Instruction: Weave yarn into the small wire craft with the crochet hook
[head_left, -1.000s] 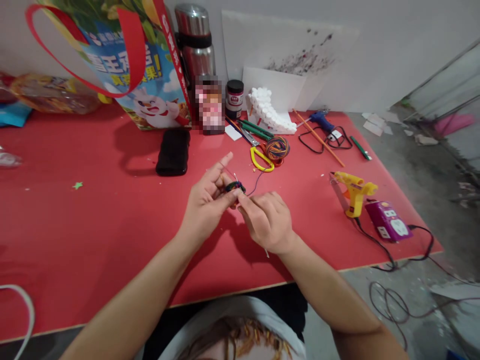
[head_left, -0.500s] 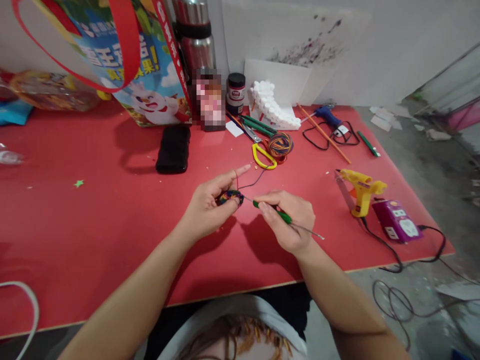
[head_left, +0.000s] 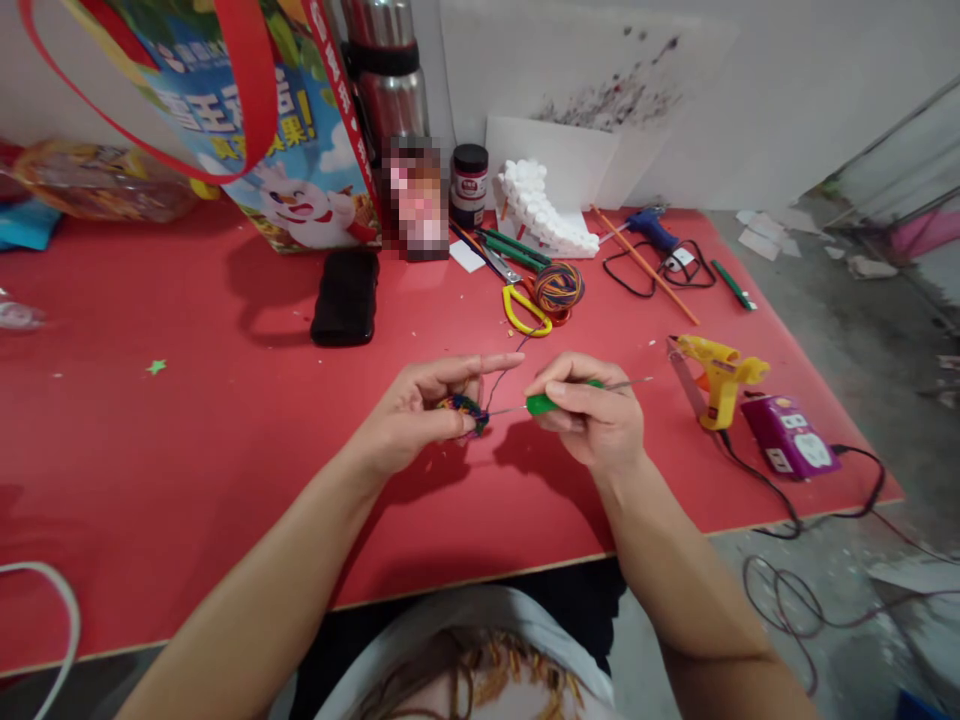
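Observation:
A small multicoloured crochet piece (head_left: 466, 410) is pinched between the thumb and fingers of my left hand (head_left: 420, 408), whose index finger stretches out to the right. A dark strand of yarn runs from the piece past that finger to a multicoloured yarn ball (head_left: 559, 287). My right hand (head_left: 592, 408) grips a crochet hook (head_left: 541, 404) by its green handle. The hook's thin metal tip points left and reaches the edge of the piece; its other metal end sticks out to the right.
Scissors with yellow and orange handles (head_left: 517, 312) lie beyond my hands, near a black case (head_left: 346, 298). A yellow glue gun (head_left: 721, 375) and a purple box (head_left: 791, 437) sit at right. Behind stand a bag (head_left: 300, 160), a steel flask (head_left: 390, 90) and a jar (head_left: 470, 185).
The hook has turned so its rear end points slightly up to the right instead of down. My right hand has shifted right, and my left index finger has straightened further right.

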